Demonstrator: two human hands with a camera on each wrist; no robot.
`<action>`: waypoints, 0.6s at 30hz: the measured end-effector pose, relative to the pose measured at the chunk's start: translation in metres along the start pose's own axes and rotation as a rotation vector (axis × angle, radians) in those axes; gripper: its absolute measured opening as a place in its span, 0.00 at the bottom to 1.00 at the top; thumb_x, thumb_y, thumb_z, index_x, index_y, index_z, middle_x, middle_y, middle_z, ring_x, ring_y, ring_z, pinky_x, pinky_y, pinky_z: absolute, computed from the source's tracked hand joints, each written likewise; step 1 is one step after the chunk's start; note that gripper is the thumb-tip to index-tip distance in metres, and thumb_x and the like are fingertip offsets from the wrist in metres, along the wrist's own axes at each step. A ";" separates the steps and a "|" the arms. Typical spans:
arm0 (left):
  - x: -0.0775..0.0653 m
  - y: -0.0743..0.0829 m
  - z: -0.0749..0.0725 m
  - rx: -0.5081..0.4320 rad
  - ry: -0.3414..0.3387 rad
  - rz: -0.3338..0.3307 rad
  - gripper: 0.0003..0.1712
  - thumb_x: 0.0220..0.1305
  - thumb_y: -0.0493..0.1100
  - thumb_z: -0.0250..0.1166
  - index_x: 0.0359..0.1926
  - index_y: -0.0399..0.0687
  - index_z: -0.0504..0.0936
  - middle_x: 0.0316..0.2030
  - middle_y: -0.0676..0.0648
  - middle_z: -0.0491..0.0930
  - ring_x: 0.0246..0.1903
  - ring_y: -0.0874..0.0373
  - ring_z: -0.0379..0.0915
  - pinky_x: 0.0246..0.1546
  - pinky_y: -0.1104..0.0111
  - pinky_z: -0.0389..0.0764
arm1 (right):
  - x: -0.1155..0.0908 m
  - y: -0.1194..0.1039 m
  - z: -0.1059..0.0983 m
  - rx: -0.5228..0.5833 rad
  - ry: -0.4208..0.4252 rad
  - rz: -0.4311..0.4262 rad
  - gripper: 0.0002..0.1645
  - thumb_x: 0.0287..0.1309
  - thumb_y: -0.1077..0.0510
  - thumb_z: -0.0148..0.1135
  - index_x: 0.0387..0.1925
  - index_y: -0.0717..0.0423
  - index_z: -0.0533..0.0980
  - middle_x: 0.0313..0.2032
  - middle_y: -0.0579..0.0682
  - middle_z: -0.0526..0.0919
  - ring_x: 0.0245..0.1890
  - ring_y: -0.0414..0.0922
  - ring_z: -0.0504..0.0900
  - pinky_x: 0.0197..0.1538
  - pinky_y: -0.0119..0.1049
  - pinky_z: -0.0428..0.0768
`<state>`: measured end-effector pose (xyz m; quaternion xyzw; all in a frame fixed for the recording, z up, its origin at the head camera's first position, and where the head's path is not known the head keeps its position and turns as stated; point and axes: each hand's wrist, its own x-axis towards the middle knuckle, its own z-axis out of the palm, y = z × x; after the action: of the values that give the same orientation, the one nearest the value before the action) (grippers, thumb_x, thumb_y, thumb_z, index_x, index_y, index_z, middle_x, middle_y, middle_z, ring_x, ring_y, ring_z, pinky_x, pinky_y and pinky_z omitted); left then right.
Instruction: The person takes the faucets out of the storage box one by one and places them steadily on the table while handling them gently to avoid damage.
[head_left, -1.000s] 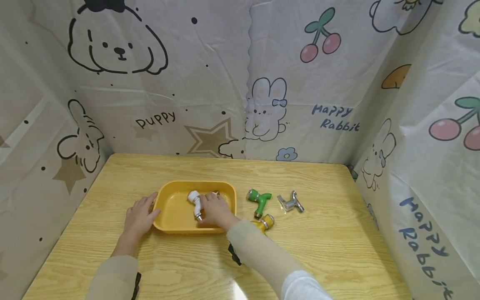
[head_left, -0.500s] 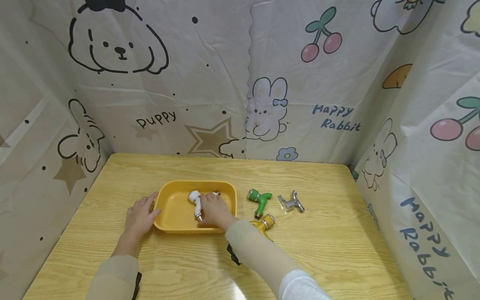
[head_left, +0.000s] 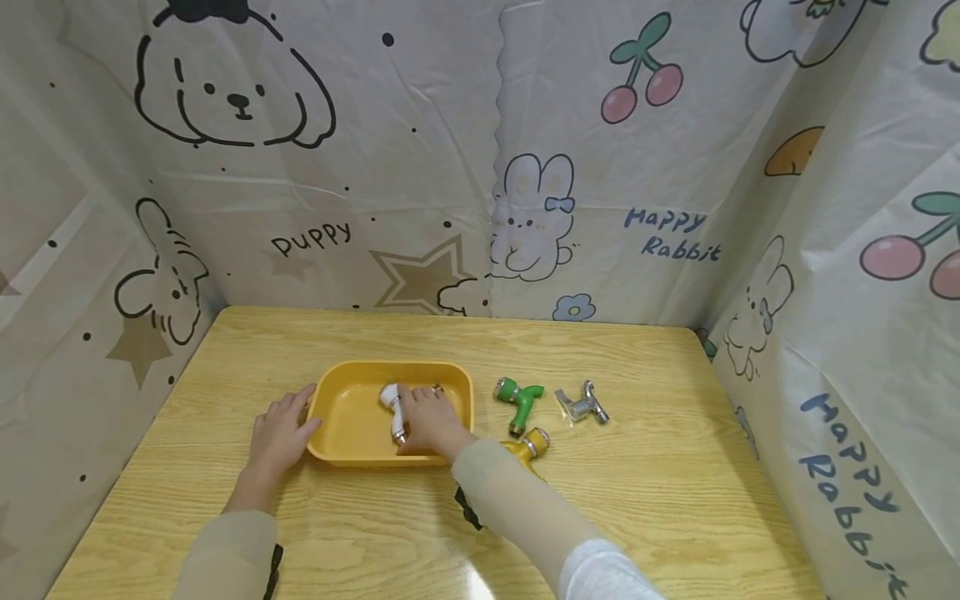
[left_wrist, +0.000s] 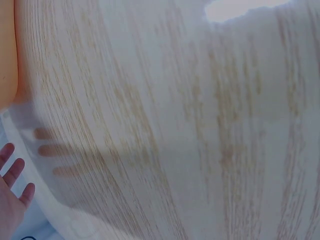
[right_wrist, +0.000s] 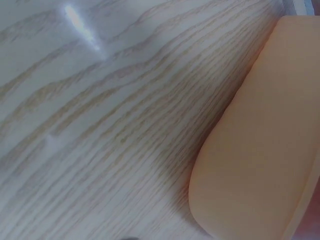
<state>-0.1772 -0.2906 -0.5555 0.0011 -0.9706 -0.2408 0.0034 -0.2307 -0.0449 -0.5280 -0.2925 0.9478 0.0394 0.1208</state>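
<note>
A white faucet [head_left: 395,409] with chrome ends lies in the yellow plastic tray [head_left: 347,454]. My right hand [head_left: 431,421] reaches over the tray's near right side and grips the faucet's middle, which it hides. One end of the faucet sticks out left of the fingers, and a brass tip shows beyond them. At the tray's left side, my left hand [head_left: 281,432] touches the rim with extended fingers and thumb. The left wrist view catches those fingers spread at its lower left, below the tray's wall [left_wrist: 7,60]. Only the tray's outer wall [right_wrist: 255,135] appears large in the right wrist view.
Right of the tray lie a green faucet [head_left: 522,405] and a chrome faucet [head_left: 582,406]. A yellow faucet [head_left: 534,445] sits partly behind the right sleeve. The wooden table [head_left: 637,500] ends at a printed cloth [head_left: 420,183] at the back and sides.
The white faucet has shifted slightly to the right and turned a little under my right hand. My left hand and the tray have stayed in place.
</note>
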 end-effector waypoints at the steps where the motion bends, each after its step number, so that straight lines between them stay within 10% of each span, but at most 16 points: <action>1: 0.000 0.000 0.000 0.002 0.001 -0.002 0.33 0.65 0.50 0.47 0.68 0.43 0.53 0.58 0.34 0.62 0.55 0.35 0.55 0.52 0.39 0.53 | 0.000 0.000 0.000 0.001 -0.006 0.001 0.65 0.37 0.28 0.64 0.70 0.47 0.44 0.63 0.47 0.64 0.64 0.45 0.60 0.65 0.41 0.58; 18: 0.000 0.002 0.000 -0.005 0.005 0.002 0.33 0.65 0.50 0.47 0.67 0.42 0.54 0.57 0.33 0.63 0.54 0.35 0.56 0.51 0.39 0.53 | -0.005 0.000 -0.006 -0.030 -0.078 0.032 0.65 0.40 0.27 0.61 0.71 0.38 0.35 0.64 0.45 0.63 0.64 0.45 0.60 0.64 0.46 0.59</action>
<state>-0.1772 -0.2889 -0.5542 0.0008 -0.9699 -0.2434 0.0059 -0.2285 -0.0429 -0.5210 -0.2774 0.9462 0.0667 0.1529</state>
